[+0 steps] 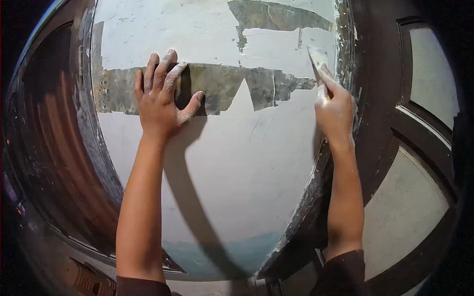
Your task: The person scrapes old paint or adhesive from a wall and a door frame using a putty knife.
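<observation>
My left hand (160, 108) rests with spread fingers against the wall, across a bare grey-brown strip (217, 84). White powder coats its index finger and thumb. In my right hand (335, 111) is a putty knife (317, 55), its blade angled up and left against the white coating near the wall's right edge. Fingers of that hand are wrapped around the handle and are also whitened. Smooth white filler (237, 158) covers the wall below the strip, with a pointed white patch (243, 98) rising into it.
Dark wooden frames border the wall, with a brown panel (54, 133) at the left and a door with pale panels (410, 212) at the right. Another bare grey patch (276, 16) shows near the top. The wall's lower part has a bluish band (222, 254).
</observation>
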A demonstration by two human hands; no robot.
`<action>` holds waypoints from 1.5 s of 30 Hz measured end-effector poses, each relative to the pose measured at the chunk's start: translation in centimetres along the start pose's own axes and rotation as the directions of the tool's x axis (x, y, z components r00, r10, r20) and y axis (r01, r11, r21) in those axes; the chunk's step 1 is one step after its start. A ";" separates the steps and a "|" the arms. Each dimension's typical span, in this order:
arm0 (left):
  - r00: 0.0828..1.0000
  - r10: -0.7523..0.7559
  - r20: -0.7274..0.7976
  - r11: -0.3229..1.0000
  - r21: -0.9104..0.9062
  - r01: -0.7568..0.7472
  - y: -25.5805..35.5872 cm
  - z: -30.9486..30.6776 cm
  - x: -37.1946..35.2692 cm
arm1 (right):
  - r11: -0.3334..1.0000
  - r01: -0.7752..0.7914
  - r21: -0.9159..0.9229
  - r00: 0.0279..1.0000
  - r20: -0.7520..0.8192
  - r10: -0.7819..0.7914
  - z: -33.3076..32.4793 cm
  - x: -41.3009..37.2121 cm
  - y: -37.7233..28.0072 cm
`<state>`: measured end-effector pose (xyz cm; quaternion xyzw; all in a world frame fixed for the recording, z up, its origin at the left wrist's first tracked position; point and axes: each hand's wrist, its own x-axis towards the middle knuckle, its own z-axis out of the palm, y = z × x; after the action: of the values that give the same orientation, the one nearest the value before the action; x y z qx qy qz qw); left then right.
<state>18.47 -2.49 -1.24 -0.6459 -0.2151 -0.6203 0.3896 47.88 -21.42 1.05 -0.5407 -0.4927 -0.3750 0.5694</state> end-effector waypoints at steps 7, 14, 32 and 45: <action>0.999 0.021 -0.036 1.000 0.010 -0.020 -0.2 0.2 0.0 | 0.991 0.136 -0.016 0.991 0.012 -0.135 -0.3 2.5 2.0; 1.000 0.006 -0.030 1.000 -0.002 -0.006 0.0 0.1 0.0 | 0.993 0.112 0.035 0.994 0.002 -0.112 0.5 -3.3 3.3; 0.999 -0.006 -0.039 1.000 -0.010 0.006 -0.1 0.2 0.0 | 0.994 0.109 -0.015 0.994 -0.010 -0.109 1.4 -4.3 2.3; 0.998 -0.015 -0.063 1.000 -0.012 0.014 -0.2 0.7 -0.2 | 0.983 0.175 0.061 0.985 -0.005 -0.175 2.3 -5.6 1.0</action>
<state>18.72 -1.82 -1.34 -0.6269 -0.2037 -0.6443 0.3878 47.18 -19.56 -4.77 -0.4777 -0.5498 -0.4081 0.5504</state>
